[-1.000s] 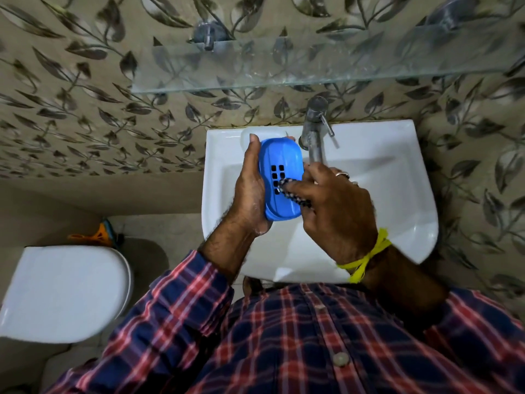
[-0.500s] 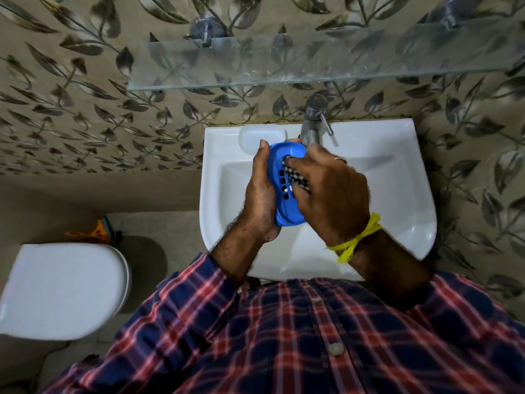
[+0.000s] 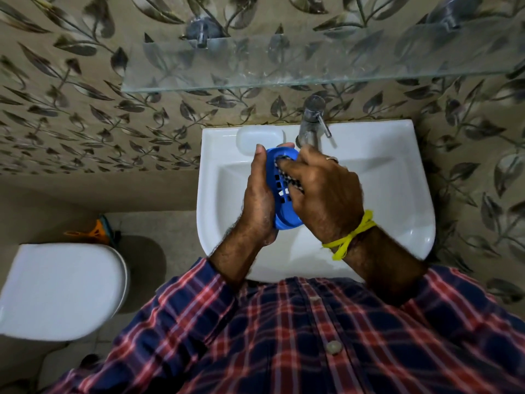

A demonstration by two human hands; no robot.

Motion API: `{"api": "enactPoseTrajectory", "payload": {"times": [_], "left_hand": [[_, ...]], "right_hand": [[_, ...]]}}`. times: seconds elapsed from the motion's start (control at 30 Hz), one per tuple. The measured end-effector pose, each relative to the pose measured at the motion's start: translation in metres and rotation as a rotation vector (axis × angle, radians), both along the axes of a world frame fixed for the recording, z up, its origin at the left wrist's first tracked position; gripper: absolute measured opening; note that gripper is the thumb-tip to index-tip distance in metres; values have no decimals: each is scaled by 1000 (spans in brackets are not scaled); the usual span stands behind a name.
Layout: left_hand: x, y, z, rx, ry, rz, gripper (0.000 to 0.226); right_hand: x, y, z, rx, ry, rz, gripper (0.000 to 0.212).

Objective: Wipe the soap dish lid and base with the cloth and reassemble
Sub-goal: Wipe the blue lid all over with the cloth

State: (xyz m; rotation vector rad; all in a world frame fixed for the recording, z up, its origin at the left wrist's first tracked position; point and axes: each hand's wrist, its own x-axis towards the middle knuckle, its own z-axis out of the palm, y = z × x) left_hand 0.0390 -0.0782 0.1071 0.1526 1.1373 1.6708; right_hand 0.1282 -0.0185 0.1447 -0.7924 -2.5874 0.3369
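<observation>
My left hand holds a blue slotted soap dish part on edge over the white sink. My right hand presses a black-and-white checked cloth against the dish's inner face, near its upper end. Most of the cloth is hidden under my fingers. A white oval piece, perhaps the other dish part, lies on the sink's back ledge, left of the tap.
A chrome tap stands just behind my hands. A glass shelf juts from the leaf-patterned wall above. A white toilet lid is at lower left, with an orange brush behind it.
The blue part has been turned more edge-on and raised slightly towards the tap. My right hand has slid the cloth from the slots up towards its top end.
</observation>
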Motion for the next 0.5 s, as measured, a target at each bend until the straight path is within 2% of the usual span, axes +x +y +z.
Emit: {"api": "enactPoseTrajectory", "payload": {"times": [0.13,0.27,0.4,0.5], "left_hand": [[6,5,5,-42,104,11,67],[-2,1,4,-36,74,17,67],[2,5,3,-53,105,14,57],[-5,0,6,-64,61,11,57]], "right_hand": [[-2,5,0,-14,-12,-234,33],[2,-2,-6,-10,-55,-74,38],[-1,7,-4,-43,-5,-195,32],[-3,3,-4,-119,2,-65,33]]}}
